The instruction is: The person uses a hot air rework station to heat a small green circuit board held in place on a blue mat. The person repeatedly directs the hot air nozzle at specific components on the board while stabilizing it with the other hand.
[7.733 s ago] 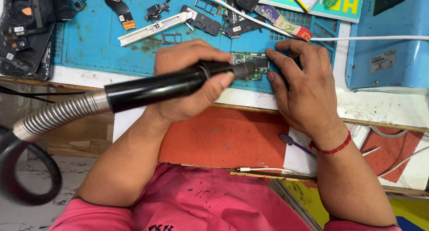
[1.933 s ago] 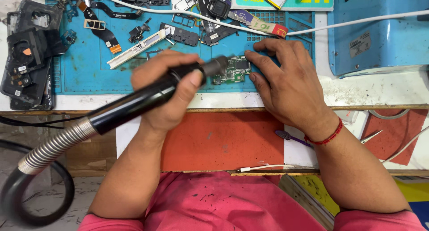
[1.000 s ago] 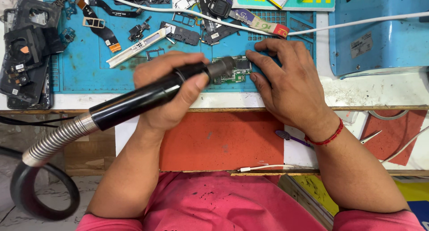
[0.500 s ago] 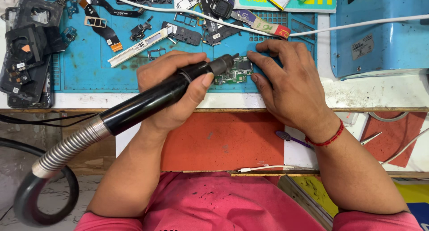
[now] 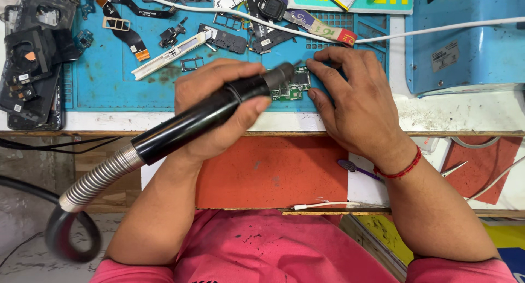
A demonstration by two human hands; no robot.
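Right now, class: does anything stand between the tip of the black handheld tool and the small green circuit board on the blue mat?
Nothing visible does. The left hand aims the black tool directly at the circuit board, which the right hand steadies from its right side.

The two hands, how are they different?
The left hand is curled around a black tool handle; the right hand lies flatter, fingertips steadying a small green circuit board. The right wrist wears a red string band; the left wrist is bare. Both work over the blue mat.
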